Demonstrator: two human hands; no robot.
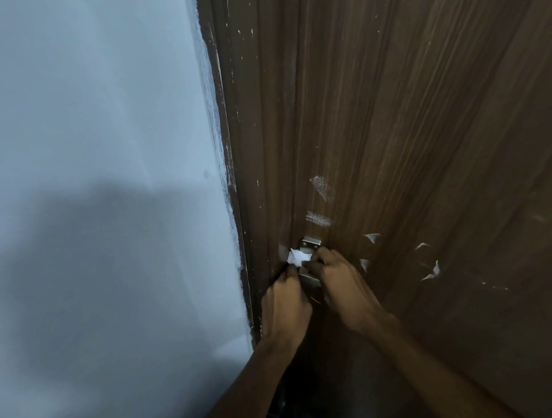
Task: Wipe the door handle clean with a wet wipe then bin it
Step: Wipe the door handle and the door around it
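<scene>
A metal door handle [309, 244] is mounted near the left edge of a dark brown wooden door [407, 122]; only its top plate and a strip lower down show. A small white wet wipe [298, 258] lies against the handle. My left hand [284, 299] pinches the wipe's lower left edge. My right hand [342, 282] grips its right side, fingers pressed over the handle. Both hands hide most of the handle.
A pale blue-white wall [89, 154] fills the left half, with my shadow low on it. The dark door frame [234, 179] runs between wall and door. White scuffs and tape scraps [321, 187] mark the door around the handle.
</scene>
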